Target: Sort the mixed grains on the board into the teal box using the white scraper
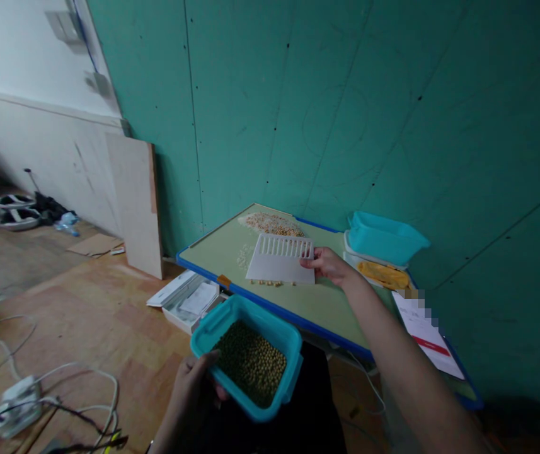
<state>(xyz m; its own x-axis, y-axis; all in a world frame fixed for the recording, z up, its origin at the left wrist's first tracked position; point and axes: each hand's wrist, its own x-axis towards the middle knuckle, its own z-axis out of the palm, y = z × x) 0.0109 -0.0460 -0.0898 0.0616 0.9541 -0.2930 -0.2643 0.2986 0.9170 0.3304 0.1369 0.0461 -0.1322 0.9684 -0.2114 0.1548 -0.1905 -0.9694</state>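
Note:
My left hand grips the near left rim of a teal plastic container, held below the table's front edge. Inside it lie dark green beans and pale yellow soybeans. My right hand is closed on the right edge of a white slotted scraper, which rests over the tabletop with its slots toward the wall. A few soybeans sit along its near edge. Beyond the slots spreads a pile of mixed grains and beans.
The table has a blue rim and stands against a green wall. At its right are another teal container, an orange-yellow item and a paper sheet. An open white box sits below left; cables cross the floor.

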